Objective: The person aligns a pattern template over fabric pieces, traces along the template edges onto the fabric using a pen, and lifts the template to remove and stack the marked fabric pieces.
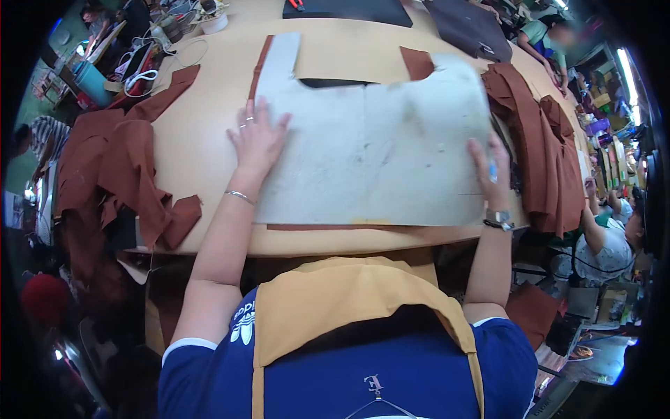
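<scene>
A large grey-white pattern template (328, 160), smudged and cut out along its far edge, covers red-brown fabric (419, 64) that shows past its borders. My left hand (258, 140), with rings and a bracelet, lies with fingers spread on the template's left edge. At the right edge my right hand (492, 167) grips the template, thumb on top. A small blue and white thing shows at that hand; I cannot make out what it is. The template's right side looks slightly blurred. Something black shows through its cutout.
Brown fabric pieces (129, 157) hang over the left table edge, and more brown fabric (537, 146) lies at the right. A black sheet (349, 10) and a dark bag-like piece (469, 29) are at the far side of the table (216, 167). Other people work at the right.
</scene>
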`<state>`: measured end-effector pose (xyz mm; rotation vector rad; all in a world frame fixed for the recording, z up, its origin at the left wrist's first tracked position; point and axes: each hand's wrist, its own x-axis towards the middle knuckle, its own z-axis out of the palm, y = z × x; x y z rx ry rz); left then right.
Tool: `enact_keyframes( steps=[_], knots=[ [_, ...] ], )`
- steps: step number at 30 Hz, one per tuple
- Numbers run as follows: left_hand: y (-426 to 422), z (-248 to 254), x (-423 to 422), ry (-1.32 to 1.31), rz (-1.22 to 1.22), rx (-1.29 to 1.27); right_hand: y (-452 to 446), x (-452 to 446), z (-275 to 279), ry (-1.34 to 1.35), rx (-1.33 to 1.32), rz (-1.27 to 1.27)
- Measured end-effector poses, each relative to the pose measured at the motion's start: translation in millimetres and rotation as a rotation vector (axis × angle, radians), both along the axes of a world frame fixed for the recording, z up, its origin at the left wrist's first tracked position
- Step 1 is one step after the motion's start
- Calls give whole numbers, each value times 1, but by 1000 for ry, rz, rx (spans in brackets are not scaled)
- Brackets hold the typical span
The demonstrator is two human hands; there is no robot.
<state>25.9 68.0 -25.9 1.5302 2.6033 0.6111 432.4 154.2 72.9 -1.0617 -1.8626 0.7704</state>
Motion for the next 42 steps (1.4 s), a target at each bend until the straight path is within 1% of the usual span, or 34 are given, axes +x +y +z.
enact_keyframes(
  steps=[2,4,6,7,9,10,11,13,14,15,16,17,18,19,20,21,22,24,25,26,27,29,30,31,32,33,34,35,36,40,42],
  knots=[
    [-14,-8,-25,13,193,-7,-5,32,14,-132,95,-114],
    [-25,-6,-33,42,202,-76,-9,54,15,126,138,-227],
    [-31,4,-25,98,192,-160,-10,69,19,454,82,-285],
    [-31,0,-24,121,215,-91,-7,82,16,497,74,-342],
    [-30,3,-20,151,177,-32,5,115,8,582,59,-454],
    [-29,4,-18,165,162,-4,14,135,1,414,224,-566],
    [-28,6,-19,141,125,117,26,154,-8,243,387,-665],
    [-24,13,-15,147,117,85,25,143,-17,-3,601,-769],
    [-18,7,-16,145,124,135,16,127,-10,-69,661,-774],
    [-12,9,-19,46,136,99,17,114,-13,-230,761,-860],
    [-11,8,-24,-199,114,225,19,99,-20,-388,866,-936],
    [-12,13,-23,-374,168,352,22,84,-30,-350,822,-759],
    [-14,22,-25,-400,203,381,26,72,-34,-318,779,-587],
    [-8,13,-42,-470,148,523,23,47,-43,-242,639,-382],
    [-14,22,-46,-675,261,608,21,22,-53,-158,477,-204],
    [-29,46,-49,-845,357,646,6,4,-47,-191,401,-91],
    [-55,62,-68,-850,260,673,-1,-20,-55,-221,326,17],
    [-117,102,-105,-1287,207,970,-21,-54,-56,-346,214,130],
    [-153,108,-133,-1384,141,1021,-23,-71,-68,-273,105,177],
    [-200,153,-110,-1348,349,1027,-24,-70,-71,-262,76,202],
    [-248,159,-133,-1324,356,1099,-25,-67,-71,-255,46,222],
    [-347,162,-151,-1101,574,1144,-16,-67,-92,-248,10,291],
    [-398,157,-157,-983,674,1158,-15,-71,-101,-201,-18,311],
    [-450,147,-160,-1107,735,1211,-14,-72,-103,-157,-46,327],
    [-483,135,-144,-939,917,1175,-15,-71,-106,-115,-74,339],
    [-538,110,-144,-952,967,1174,-15,-72,-105,-133,-68,323],
    [-565,96,-125,-942,1052,1137,-17,-72,-101,-181,-50,317],
    [-610,68,-121,-964,1110,1119,-18,-73,-97,-230,-31,313],
    [-628,51,-102,-969,1220,1121,-19,-74,-95,-279,-11,311],
    [-705,-38,-68,-990,1554,1191,-16,-72,-100,-267,61,297],
    [-740,-78,-62,-990,1720,1155,-15,-72,-98,-289,81,304]
  ],
)
